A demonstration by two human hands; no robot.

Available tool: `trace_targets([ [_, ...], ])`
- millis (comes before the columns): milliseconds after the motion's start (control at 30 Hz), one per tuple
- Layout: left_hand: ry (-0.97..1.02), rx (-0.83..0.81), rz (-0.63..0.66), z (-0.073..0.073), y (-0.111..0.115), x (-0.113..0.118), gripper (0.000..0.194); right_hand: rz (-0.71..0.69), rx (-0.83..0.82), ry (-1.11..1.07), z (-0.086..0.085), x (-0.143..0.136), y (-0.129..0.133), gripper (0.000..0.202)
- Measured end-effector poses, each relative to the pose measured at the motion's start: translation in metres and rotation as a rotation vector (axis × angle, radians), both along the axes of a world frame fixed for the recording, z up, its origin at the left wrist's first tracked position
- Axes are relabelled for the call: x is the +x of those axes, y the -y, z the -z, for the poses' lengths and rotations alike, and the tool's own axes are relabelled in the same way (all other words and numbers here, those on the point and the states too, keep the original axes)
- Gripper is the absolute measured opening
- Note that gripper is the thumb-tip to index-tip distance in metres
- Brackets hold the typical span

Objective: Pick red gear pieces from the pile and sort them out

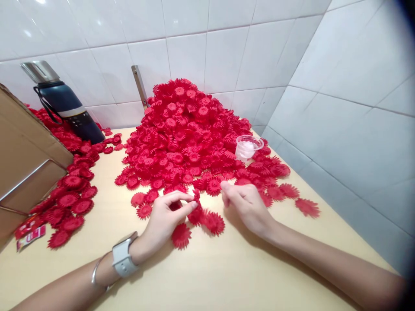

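Note:
My left hand (pixel 168 216) pinches a red flower piece (pixel 196 195) with a toothed edge between thumb and forefinger. Just beneath those fingers, several more red flower pieces (pixel 181 236) lie on the table, some smeared by motion. To the right, my right hand (pixel 245 205) is closed, its thumb and forefinger together near the front of the big flower heap (pixel 184 142). What it holds, if anything, is too small or hidden to make out. Behind it a clear plastic cup (pixel 248 149) with whitish contents sits at the heap's right side.
A cardboard box (pixel 29 160) stands at the left edge, with a second spread of red flower pieces (pixel 69 198) beside it. A dark blue flask (pixel 68 101) leans there. Small packets (pixel 30 235) lie at the front left. Tiled walls (pixel 350 142) border the table at the back and right.

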State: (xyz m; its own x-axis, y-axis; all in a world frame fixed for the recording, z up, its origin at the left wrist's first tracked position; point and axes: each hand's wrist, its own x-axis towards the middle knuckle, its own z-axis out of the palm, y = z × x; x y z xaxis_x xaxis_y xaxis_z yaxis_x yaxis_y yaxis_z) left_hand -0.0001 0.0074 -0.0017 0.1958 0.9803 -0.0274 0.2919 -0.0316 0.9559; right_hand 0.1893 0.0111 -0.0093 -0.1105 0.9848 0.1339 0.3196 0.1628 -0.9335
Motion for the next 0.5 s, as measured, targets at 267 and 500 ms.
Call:
trace_targets([
  [267,-0.174,0.259,0.110,0.004,0.004,-0.001,0.012,-0.321,0.142,0.319,-0.005,-0.017,0.012,0.025],
  [500,-0.116,0.248,0.247,0.000,0.005,0.001,0.012,-0.389,0.172,0.216,-0.002,-0.011,0.010,0.036],
])
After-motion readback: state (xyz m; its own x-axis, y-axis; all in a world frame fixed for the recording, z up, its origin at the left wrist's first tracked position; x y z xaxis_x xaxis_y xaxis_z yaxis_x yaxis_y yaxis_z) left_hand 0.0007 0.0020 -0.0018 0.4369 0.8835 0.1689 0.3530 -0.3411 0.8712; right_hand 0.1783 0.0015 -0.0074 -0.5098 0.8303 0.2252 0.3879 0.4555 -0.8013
